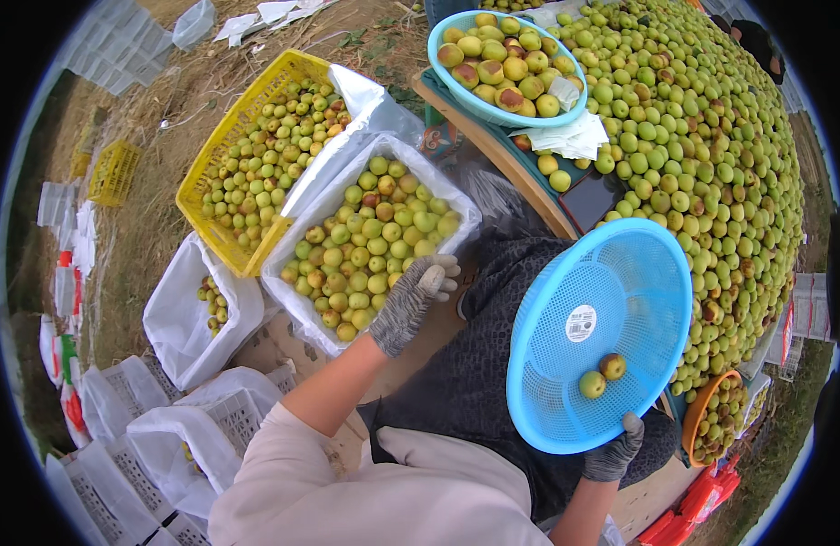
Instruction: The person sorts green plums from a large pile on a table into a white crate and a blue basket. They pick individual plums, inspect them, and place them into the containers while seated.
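Note:
My right hand (612, 452), in a grey glove, grips the lower rim of a blue plastic mesh basket (614, 286), tilted over my lap. Two green-brown jujube-like fruits (592, 384) lie low inside it, below a round white label. Over the near right edge of a plastic-lined crate (375, 252) full of such fruit is my left hand (420, 293), gloved too, its fingers curled; whether it holds anything cannot be told. A yellow plastic crate (191, 194) with more fruit stands beyond the lined crate.
A large heap of fruit (700, 136) covers the right side. A light blue basket of larger fruit (433, 41) and a dark flat device (592, 199) sit by the wooden table edge (498, 160). Lined crates (188, 348) stand at left, an orange basket (694, 426) at lower right.

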The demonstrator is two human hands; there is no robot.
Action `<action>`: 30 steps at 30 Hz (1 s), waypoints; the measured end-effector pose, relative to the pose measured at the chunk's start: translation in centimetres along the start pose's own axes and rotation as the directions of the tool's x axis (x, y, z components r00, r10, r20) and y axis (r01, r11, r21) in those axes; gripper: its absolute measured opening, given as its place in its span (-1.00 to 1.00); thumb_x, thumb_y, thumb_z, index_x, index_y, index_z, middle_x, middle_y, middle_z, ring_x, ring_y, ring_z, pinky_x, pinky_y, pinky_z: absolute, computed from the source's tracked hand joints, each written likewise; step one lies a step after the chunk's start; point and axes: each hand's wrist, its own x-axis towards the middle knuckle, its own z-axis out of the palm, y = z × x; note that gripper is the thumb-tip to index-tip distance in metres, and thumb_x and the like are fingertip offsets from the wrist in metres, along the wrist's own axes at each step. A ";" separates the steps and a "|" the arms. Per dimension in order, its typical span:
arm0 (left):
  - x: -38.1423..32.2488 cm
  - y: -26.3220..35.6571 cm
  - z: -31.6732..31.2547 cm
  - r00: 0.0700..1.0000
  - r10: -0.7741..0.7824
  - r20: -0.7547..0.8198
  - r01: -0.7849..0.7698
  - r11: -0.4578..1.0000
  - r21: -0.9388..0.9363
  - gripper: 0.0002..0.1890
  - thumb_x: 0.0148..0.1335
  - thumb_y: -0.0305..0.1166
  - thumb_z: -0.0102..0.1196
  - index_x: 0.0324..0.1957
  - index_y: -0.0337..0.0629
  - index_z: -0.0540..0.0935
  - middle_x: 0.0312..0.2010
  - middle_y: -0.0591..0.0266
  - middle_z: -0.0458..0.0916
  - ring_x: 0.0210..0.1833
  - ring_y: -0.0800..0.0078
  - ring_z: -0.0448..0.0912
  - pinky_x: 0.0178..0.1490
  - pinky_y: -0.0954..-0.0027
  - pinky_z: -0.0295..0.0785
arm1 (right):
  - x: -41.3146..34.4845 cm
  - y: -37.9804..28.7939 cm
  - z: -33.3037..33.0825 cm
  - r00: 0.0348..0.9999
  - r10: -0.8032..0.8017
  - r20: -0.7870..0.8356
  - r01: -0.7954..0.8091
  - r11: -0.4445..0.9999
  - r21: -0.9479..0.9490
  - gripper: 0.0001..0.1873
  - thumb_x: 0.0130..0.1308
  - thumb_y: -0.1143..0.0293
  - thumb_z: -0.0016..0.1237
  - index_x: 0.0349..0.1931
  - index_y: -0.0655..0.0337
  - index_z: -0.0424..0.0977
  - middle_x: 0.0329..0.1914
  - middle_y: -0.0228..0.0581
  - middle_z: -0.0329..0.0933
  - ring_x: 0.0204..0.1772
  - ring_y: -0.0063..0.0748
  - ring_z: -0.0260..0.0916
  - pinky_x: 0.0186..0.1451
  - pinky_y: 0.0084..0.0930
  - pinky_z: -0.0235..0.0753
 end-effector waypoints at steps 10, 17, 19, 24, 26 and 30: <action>-8.4 7.5 6.6 0.990 0.015 0.143 -0.034 0.991 0.132 -0.14 0.06 -0.14 0.32 0.30 -0.38 0.22 0.18 -0.01 0.38 0.23 0.23 0.37 0.31 0.22 0.28 | 0.6 2.4 6.0 0.980 -0.037 0.194 0.076 0.977 -0.197 -0.11 -0.01 0.22 0.19 0.33 0.26 0.07 0.22 -0.05 0.25 0.22 -0.05 0.29 0.26 -0.11 0.42; -8.0 6.4 -2.1 0.975 0.066 -0.211 -0.097 0.986 -0.139 -0.37 0.04 -0.40 0.16 0.20 -0.37 0.34 0.06 -0.04 0.46 0.12 0.11 0.46 0.24 0.12 0.40 | -0.9 3.6 7.5 0.908 0.118 0.401 -0.025 0.973 -0.229 -0.09 0.11 0.00 0.19 0.36 0.26 0.09 0.25 0.01 0.30 0.16 -0.20 0.42 0.13 -0.27 0.53; -7.9 5.9 -4.8 0.931 0.107 -0.349 -0.188 0.960 -0.206 -0.36 0.01 -0.47 0.10 0.21 -0.35 0.32 0.08 -0.05 0.43 0.13 0.05 0.44 0.24 0.09 0.41 | -1.0 3.6 6.3 0.904 0.148 0.402 -0.068 0.976 -0.205 -0.18 0.16 0.07 0.16 0.34 0.27 0.13 0.22 0.03 0.35 0.14 -0.17 0.45 0.11 -0.27 0.55; -6.8 2.0 -11.6 0.746 0.118 -0.655 -0.362 0.898 -0.250 -0.31 -0.04 -0.54 -0.06 0.27 -0.25 0.24 0.11 -0.05 0.40 0.15 -0.03 0.42 0.20 -0.06 0.46 | -0.9 3.4 2.0 0.917 0.197 0.347 -0.155 0.977 -0.146 -0.34 0.19 0.18 0.15 0.25 0.28 0.28 0.16 0.03 0.41 0.09 -0.15 0.49 0.07 -0.29 0.58; -7.2 -0.1 -14.0 0.706 0.059 -0.706 -0.373 0.879 -0.299 -0.32 -0.03 -0.52 -0.09 0.27 -0.20 0.25 0.09 -0.05 0.42 0.13 -0.03 0.45 0.16 -0.08 0.49 | -0.9 3.7 0.7 0.920 0.208 0.331 -0.185 0.978 -0.101 -0.36 0.18 0.19 0.16 0.22 0.30 0.31 0.12 0.03 0.44 0.04 -0.17 0.51 0.04 -0.31 0.59; -8.1 -3.4 -17.6 0.664 -0.002 -0.748 -0.381 0.859 -0.341 -0.28 -0.04 -0.46 -0.06 0.30 -0.16 0.23 0.11 -0.06 0.40 0.13 -0.05 0.45 0.14 -0.09 0.51 | -1.5 3.9 -0.6 0.936 0.193 0.295 -0.174 0.981 -0.090 -0.40 0.17 0.20 0.16 0.17 0.31 0.35 0.03 -0.01 0.48 -0.04 -0.18 0.52 0.00 -0.33 0.59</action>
